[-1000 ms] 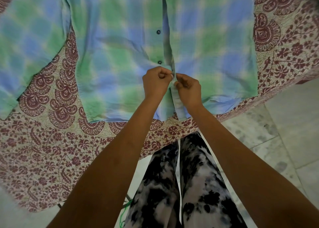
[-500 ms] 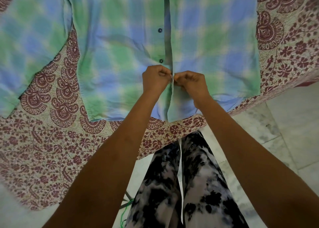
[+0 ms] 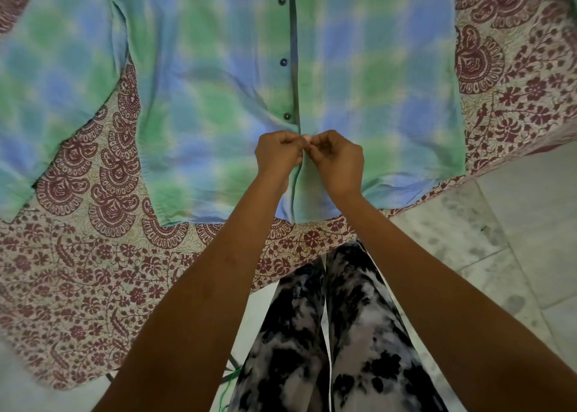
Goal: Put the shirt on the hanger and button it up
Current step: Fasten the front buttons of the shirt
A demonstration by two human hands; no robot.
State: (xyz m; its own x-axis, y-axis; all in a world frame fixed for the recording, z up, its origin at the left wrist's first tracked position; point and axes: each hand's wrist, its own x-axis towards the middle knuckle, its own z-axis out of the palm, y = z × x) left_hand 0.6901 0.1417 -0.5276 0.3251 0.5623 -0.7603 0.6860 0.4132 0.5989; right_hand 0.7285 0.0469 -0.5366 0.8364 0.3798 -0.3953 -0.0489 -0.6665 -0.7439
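Buttoning step: the left hand (image 3: pixel 278 155) and the right hand (image 3: pixel 340 160) pinch the shirt (image 3: pixel 374 84) front with curled fingers (image 3: pixel 323 143), just below a closed button (image 3: pixel 286 116). Next, I think, the hidden button must pass through its hole.

The green-and-blue checked shirt (image 3: pixel 193 99) lay spread front up on a maroon-patterned cloth (image 3: pixel 78 271). The left grip (image 3: pixel 278 155) and the right grip (image 3: pixel 338 162) met at its front opening, pinching the fabric edges just nearer than the closest dark button (image 3: pixel 286 116). The tiled floor (image 3: pixel 515 224) showed at right.
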